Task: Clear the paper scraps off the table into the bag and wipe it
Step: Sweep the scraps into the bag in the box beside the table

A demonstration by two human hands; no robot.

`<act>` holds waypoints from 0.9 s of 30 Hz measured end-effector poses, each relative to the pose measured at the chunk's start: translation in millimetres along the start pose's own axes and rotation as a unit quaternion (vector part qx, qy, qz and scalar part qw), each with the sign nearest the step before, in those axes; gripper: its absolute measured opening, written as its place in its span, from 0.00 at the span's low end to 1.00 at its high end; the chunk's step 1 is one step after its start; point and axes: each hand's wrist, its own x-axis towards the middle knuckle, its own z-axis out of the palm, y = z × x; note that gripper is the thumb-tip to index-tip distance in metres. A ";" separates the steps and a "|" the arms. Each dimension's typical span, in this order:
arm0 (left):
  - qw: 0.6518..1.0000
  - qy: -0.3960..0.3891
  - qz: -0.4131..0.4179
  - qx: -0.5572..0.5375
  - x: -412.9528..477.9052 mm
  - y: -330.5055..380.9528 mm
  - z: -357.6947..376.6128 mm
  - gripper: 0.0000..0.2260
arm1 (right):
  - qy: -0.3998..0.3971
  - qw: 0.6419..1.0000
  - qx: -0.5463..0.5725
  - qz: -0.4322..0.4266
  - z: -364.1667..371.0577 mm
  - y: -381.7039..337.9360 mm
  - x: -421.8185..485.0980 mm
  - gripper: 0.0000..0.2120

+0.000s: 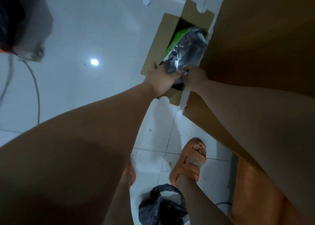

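Note:
I look straight down at a white tiled floor. An open cardboard box (156,42) stands on it beside a brown table edge (255,37). Inside the box lies a shiny black plastic bag (185,50) next to a green packet (177,40). My left hand (162,81) grips the near end of that bag inside the box. My right hand (194,78) pinches the same end from the right. A second, knotted black bag (160,206) sits on the floor between my feet. One white paper scrap (146,1) lies on the floor beyond the box.
My feet wear orange sandals (189,161). A grey cable (34,88) runs down the floor at the left, below a dark object (22,20) in the top-left corner. The brown table fills the right side. A ceiling light reflects on the tiles.

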 end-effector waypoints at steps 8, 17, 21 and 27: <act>0.993 0.105 0.030 -0.039 -44.4 10.3 -44.8 0.21 | 0.040 0.981 -0.170 -0.083 -45.2 -60.5 -26.6 0.14; 0.946 0.164 0.208 0.187 -148.6 99.7 -128.9 0.37 | 0.102 0.985 -0.070 -0.118 -158.7 -130.4 -119.0 0.24; 0.938 0.219 0.207 0.170 -201.5 162.8 -156.9 0.31 | 0.129 0.980 -0.046 -0.145 -228.1 -146.9 -171.3 0.27; 0.931 0.334 0.139 0.037 -249.5 250.0 -179.0 0.09 | 0.180 0.967 -0.004 -0.180 -297.8 -168.9 -250.8 0.31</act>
